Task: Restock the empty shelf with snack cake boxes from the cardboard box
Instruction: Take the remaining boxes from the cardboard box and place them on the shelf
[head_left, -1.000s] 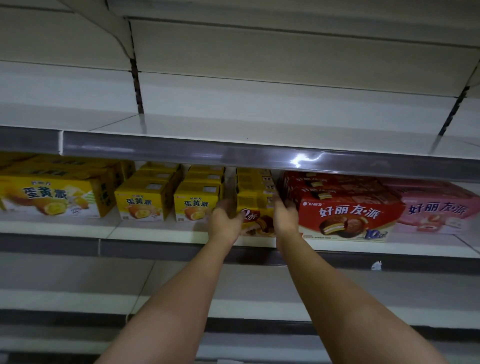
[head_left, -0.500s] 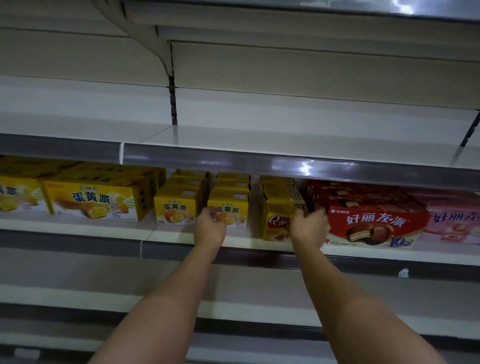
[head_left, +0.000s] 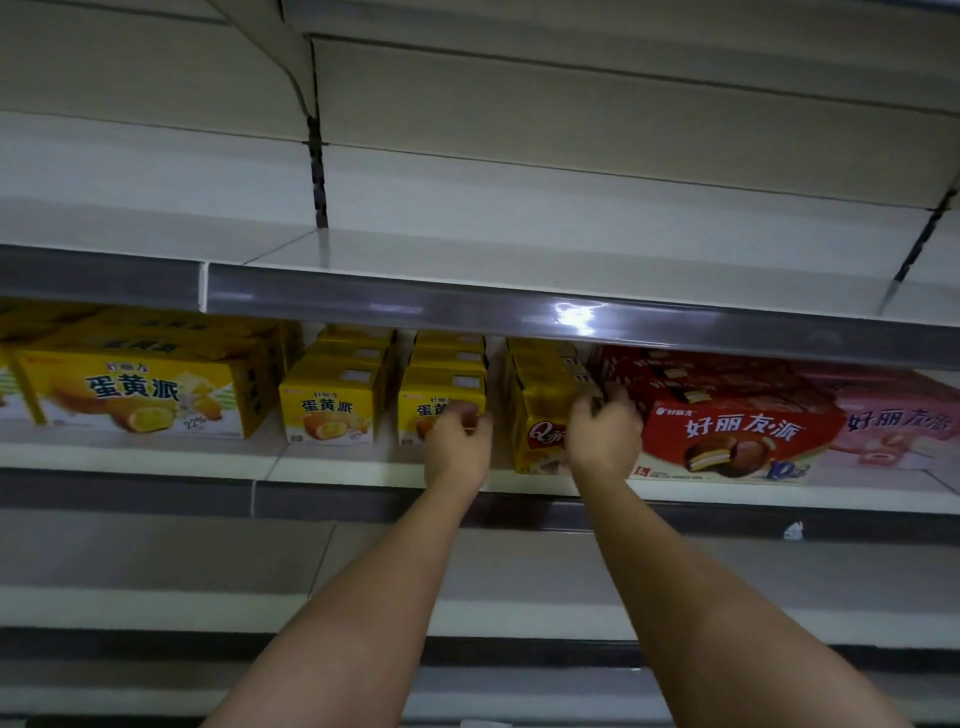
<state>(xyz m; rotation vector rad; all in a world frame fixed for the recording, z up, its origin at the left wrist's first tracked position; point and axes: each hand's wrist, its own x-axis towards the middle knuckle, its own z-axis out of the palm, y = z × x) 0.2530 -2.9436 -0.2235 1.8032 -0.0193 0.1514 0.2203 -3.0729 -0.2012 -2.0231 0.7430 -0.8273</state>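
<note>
Left hand (head_left: 457, 447) curls loosely before a small yellow box (head_left: 441, 402) on the stocked shelf (head_left: 337, 470) (whether it grips is unclear); right hand (head_left: 602, 441) curls over the Q-marked yellow box (head_left: 540, 421), beside the red pie box (head_left: 727, 415), then a pink box (head_left: 898, 421)

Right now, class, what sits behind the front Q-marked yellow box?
Behind the front Q-marked yellow box at least two more yellow boxes line up; the upper shelf's rail hides anything farther back.
</note>
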